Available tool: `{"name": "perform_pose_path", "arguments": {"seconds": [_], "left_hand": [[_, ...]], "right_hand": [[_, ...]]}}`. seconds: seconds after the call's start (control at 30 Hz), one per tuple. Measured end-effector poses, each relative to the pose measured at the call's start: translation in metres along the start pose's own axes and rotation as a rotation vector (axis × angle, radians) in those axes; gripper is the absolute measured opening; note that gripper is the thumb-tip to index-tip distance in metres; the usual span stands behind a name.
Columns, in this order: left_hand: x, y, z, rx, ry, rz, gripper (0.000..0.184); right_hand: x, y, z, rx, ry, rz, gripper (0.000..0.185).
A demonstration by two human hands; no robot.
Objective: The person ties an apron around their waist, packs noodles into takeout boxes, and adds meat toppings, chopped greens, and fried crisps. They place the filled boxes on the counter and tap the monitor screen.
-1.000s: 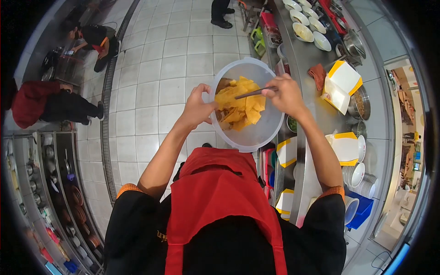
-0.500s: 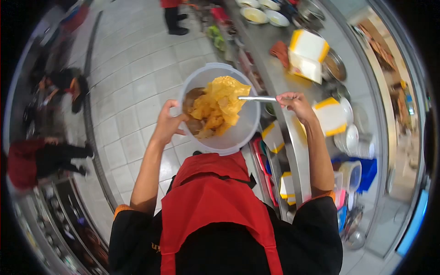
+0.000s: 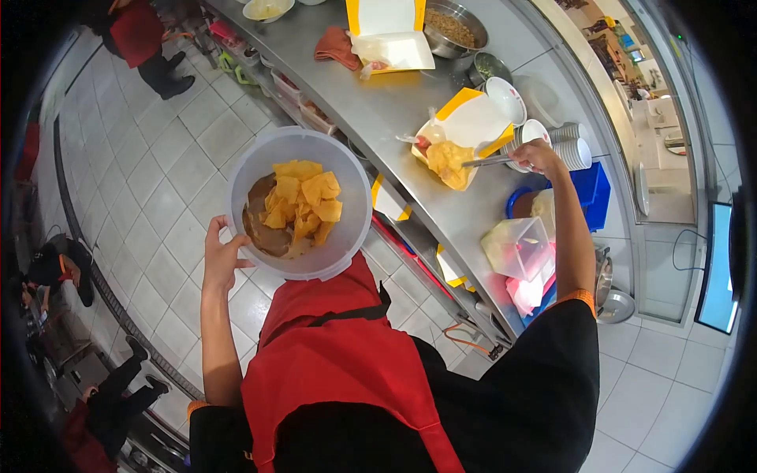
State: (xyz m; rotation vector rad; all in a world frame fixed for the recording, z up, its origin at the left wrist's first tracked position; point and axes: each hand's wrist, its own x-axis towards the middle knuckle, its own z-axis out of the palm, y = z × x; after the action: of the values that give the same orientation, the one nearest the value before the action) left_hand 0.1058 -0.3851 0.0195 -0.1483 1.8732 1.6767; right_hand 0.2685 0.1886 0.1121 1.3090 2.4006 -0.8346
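My left hand (image 3: 226,254) grips the left rim of a translucent round tub (image 3: 359,213), thumb and fingers closed on its edge. Yellow flat crisp pieces (image 3: 303,197) lie in the tub beside brown sauce (image 3: 266,225). In my right hand (image 3: 538,158) are metal tongs (image 3: 490,160), their tips on yellow pieces (image 3: 449,163) at an open yellow-and-white box (image 3: 479,118) on the steel counter. A small plastic bag (image 3: 422,142) with something red in it sits at the box's left side.
On the counter (image 3: 386,150) are another open box (image 3: 393,49), an orange cloth (image 3: 337,49), a metal bowl of brown bits (image 3: 451,30), stacked white bowls (image 3: 572,150) and a clear container (image 3: 516,248). Several people stand or crouch at the left, one a person (image 3: 142,39) at the upper left.
The view has turned toward the counter. My right hand has moved from over the tub to the box, with yellow pieces at the tongs. My left hand still holds the tub.
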Motion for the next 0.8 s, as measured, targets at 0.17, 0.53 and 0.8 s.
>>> {"name": "perform_pose_path", "arguments": {"seconds": [0.17,0.53,0.8], "left_hand": [[-0.001,0.01,0.013,0.012,0.009,-0.057,0.032],[-0.006,-0.003,0.009,-0.066,0.048,-0.048,0.039],[-0.026,0.008,0.014,-0.038,0.015,-0.054,0.039]], "right_hand": [[0.046,0.015,-0.002,-0.117,-0.087,0.067,0.017],[0.066,0.063,-0.007,-0.458,0.205,-0.093,0.039],[-0.144,-0.129,0.088,-0.109,0.383,-0.834,0.03]]}}
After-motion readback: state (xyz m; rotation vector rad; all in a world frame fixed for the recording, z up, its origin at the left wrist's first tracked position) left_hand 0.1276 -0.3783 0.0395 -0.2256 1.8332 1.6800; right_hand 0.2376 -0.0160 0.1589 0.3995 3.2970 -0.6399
